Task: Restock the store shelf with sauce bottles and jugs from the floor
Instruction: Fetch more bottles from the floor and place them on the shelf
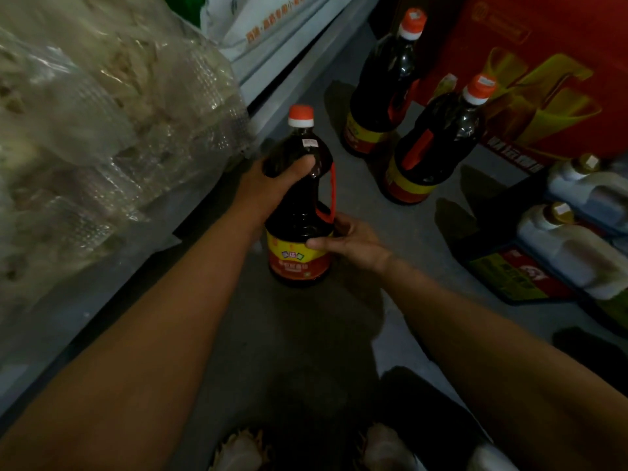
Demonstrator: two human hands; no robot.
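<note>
A dark sauce bottle (300, 212) with an orange cap, orange handle and yellow-red label is held upright over the grey floor (390, 212). My left hand (272, 185) grips its upper body, thumb across the front. My right hand (353, 241) holds its lower part at the label, thumb on the front. Two more dark sauce bottles (384, 86) (431, 144) stand on the floor farther back. White jugs (571, 246) (591, 188) lie at the right. The shelf edge (285, 79) runs along the left.
Clear plastic bags of pale food (102, 130) fill the shelf at the left. A red and yellow carton (530, 62) stands at the back right. A white box with orange print (258, 25) is at the top. My shoes (384, 447) show at the bottom.
</note>
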